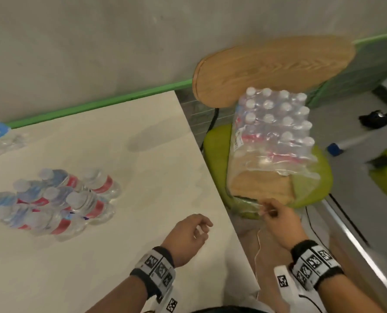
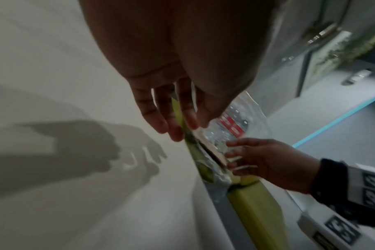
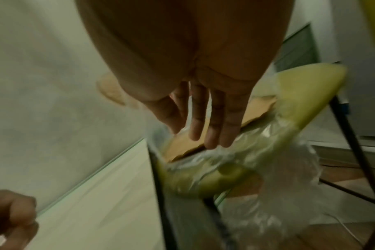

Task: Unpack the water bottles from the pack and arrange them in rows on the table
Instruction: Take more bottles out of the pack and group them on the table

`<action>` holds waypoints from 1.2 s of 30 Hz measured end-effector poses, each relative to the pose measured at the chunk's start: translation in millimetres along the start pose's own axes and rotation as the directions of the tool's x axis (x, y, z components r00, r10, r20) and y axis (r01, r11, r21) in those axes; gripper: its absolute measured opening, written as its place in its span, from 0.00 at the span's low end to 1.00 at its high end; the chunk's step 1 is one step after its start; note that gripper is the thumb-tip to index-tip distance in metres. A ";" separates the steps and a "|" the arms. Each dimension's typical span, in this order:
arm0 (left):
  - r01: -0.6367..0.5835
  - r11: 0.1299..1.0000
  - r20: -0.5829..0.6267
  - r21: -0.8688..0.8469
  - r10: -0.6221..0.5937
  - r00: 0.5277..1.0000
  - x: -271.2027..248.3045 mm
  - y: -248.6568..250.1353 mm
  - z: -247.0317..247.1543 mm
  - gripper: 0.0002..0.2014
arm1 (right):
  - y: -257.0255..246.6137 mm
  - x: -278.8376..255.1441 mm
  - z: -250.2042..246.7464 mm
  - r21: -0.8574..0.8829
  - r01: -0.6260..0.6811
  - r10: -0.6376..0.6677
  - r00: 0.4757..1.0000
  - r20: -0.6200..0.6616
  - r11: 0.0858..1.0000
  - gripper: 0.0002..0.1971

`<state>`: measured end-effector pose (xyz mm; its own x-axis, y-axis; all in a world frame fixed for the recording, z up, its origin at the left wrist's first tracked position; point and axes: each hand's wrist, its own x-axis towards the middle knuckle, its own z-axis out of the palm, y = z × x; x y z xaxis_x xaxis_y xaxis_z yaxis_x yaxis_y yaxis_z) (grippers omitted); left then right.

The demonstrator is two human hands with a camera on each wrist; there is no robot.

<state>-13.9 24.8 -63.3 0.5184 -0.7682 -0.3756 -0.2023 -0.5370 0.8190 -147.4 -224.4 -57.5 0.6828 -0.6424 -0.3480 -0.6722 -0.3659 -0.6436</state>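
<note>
Clear wrap on pack (image 1: pixel 276 141) blurry — right hand (image 1: pixel 278 219) fingers pinching its edge, left hand (image 1: pixel 188 236) loosely curled, w/ nothing.

It looks like an office or break room: a bare concrete wall (image 1: pixel 97 41), a pale counter (image 1: pixel 142 166) edged by a green-trimmed partition (image 1: pixel 102 102), lime-cushioned chairs with a wooden back (image 1: pixel 273 68) on black metal legs, grey floor (image 1: pixel 346 136), and cables trailing underneath.
</note>
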 end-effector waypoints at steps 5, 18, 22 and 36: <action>-0.137 0.984 0.074 0.114 0.130 0.989 87.6 70.9 42.5 0.16 | 25.7 43.6 -31.6 -0.082 0.012 -0.015 0.999 -0.041 0.997 0.37; 0.282 0.955 0.171 0.096 -0.295 0.940 233.8 169.0 80.9 0.11 | 11.9 111.5 -71.7 -0.274 -0.212 0.215 0.976 -0.021 0.938 0.20; 0.198 0.974 0.025 0.108 -0.201 0.979 249.4 167.8 90.3 0.17 | 12.1 117.1 -82.0 -0.122 -0.267 0.280 0.954 0.106 0.956 0.18; 0.120 0.984 -0.109 0.133 -0.106 0.988 220.8 146.4 67.3 0.13 | 31.7 91.7 -68.1 0.169 -0.247 0.236 0.968 0.083 0.954 0.13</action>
<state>15.0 -246.9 -55.5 0.6241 -0.6647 -0.4107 -0.2472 -0.6666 0.7033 -125.5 -340.7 -63.4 0.5261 -0.6525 -0.5454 -0.7617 -0.0763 -0.6434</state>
